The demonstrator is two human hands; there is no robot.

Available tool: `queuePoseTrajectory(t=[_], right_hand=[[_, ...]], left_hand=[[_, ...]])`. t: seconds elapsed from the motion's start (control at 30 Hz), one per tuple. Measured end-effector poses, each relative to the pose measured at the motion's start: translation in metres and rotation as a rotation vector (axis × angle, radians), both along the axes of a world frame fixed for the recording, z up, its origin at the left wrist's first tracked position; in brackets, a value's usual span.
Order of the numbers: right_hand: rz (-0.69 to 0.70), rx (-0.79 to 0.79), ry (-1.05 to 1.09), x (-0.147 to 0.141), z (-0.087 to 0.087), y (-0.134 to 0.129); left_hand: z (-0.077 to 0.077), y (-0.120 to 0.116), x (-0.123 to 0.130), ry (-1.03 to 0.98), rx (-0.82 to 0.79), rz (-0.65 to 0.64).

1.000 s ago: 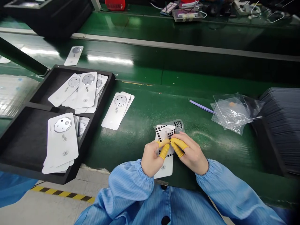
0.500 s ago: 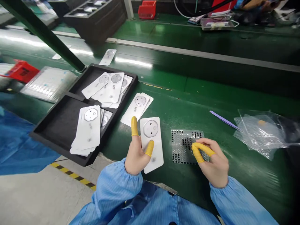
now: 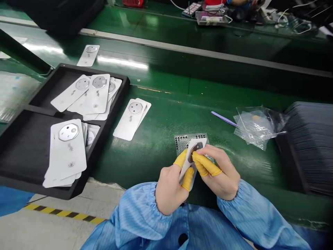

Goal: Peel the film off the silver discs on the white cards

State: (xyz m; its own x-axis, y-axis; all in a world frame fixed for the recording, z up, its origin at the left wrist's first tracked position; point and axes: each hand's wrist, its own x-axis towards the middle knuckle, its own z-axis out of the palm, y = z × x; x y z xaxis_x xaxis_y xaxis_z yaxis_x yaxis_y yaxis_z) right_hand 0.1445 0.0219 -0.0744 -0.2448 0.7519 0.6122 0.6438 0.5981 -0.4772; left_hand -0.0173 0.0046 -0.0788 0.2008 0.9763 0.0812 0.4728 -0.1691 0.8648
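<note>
White panel [image 3: 189, 164], one of several alike on the bench [image 3: 156, 156], is at the near middle of the scene, raised and tilted in the person's two hands above a clear sheet of black dots [image 3: 182, 143]. The step in hand looks like close work on the octagonal inset [image 3: 194, 148] at its far end. Thumb and finger of the left hand [image 3: 170, 187], both in yellow covers, grip the panel along its left side; the covered fingertips of the right hand [image 3: 222, 173] are drawn together against the inset, though whether something small is pinched there cannot be told. The next move seems to call for a firm left grip, so the panel does not swing, and a light, exact touch from the right fingertips. The panel's long axis runs from near left to far right, steeper toward far than across; the inset end points far and slightly right, and the inset face leans toward the right hand. Whether the near end touches the bench is unclear.
</note>
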Motion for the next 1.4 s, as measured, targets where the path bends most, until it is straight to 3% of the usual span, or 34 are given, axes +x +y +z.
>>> queuePoseTrajectory(t=[0.1, 0.27, 0.43, 0.57, 0.63, 0.73, 0.83, 0.9, 1.0, 1.1, 1.17, 1.23, 1.33, 1.4], right_hand=[[0.094, 0.012, -0.104, 0.002, 0.004, -0.001], [0.144, -0.137, -0.358, 0.0, 0.006, -0.01], [0.17, -0.334, -0.024, -0.002, -0.01, -0.011], [0.128, -0.465, 0.148, 0.006, -0.025, -0.005], [0.076, -0.381, 0.077, 0.015, -0.034, 0.0], [-0.012, -0.205, -0.085, 0.032, -0.051, 0.006], [-0.167, -0.177, -0.182, 0.045, -0.065, 0.006], [-0.243, -0.188, -0.199, 0.048, -0.071, 0.006], [-0.221, -0.194, -0.107, 0.045, -0.072, 0.007], [-0.158, -0.246, 0.056, 0.04, -0.067, 0.008], [-0.153, -0.319, 0.17, 0.039, -0.062, 0.008], [-0.155, -0.387, 0.253, 0.038, -0.055, 0.007], [-0.104, -0.383, 0.23, 0.037, -0.043, 0.009], [-0.107, -0.265, 0.135, 0.036, -0.036, 0.012]], left_hand=[[0.0, 0.0, -0.001, 0.064, 0.01, 0.018], [0.003, 0.003, 0.001, 0.067, 0.05, 0.053], [0.002, 0.008, 0.001, -0.056, -0.115, -0.021], [-0.006, 0.051, -0.039, -0.065, -0.046, -0.062], [-0.009, 0.083, -0.074, 0.133, 0.042, 0.055], [-0.01, 0.131, -0.123, 0.474, 0.04, 0.243], [-0.012, 0.167, -0.148, 0.521, 0.039, 0.237], [-0.014, 0.177, -0.151, 0.543, 0.068, 0.214], [-0.017, 0.161, -0.134, 0.577, 0.164, 0.224], [-0.022, 0.111, -0.09, 0.33, 0.169, 0.238], [-0.026, 0.073, -0.051, -0.031, -0.012, 0.2], [-0.028, 0.044, -0.017, -0.353, -0.219, 0.261], [-0.026, 0.027, 0.013, -0.733, -0.514, 0.28], [-0.024, 0.029, 0.018, -0.846, -0.666, 0.248]])
